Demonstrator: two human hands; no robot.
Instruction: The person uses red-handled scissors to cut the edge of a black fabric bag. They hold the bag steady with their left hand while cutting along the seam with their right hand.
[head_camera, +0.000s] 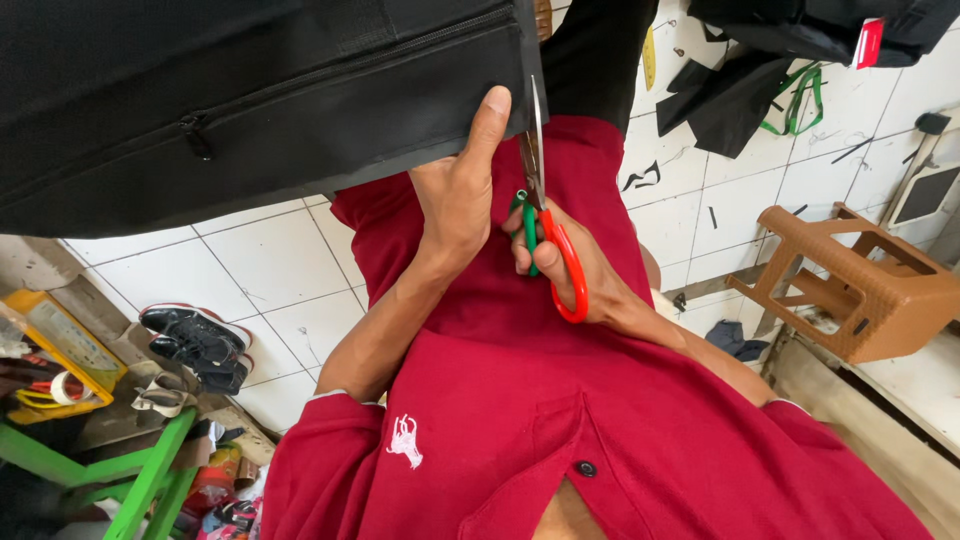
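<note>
Two hands: both are busy, one on the fabric and one on the tool.
Left hand (458, 195): I grip the lower corner of the black fabric bag panel with a zipper (250, 100), thumb pressed flat up its edge, holding it taut above my lap.
Right hand (570, 270): my fingers are clenched through the loops of the scissors with one green and one orange-red handle (548, 240), blades pointing up along the panel's right edge, just beside my left thumb.
Panel: held in the air over my red shirt (560, 420), not resting on anything.
Doing it well: I judge the cut needs the edge kept tight, the blades running close and parallel to it, and my thumb clear of them.
Around: white tiled floor (270, 260), brown plastic stool (850, 290) lying tipped on it, black shoes (195, 345).
</note>
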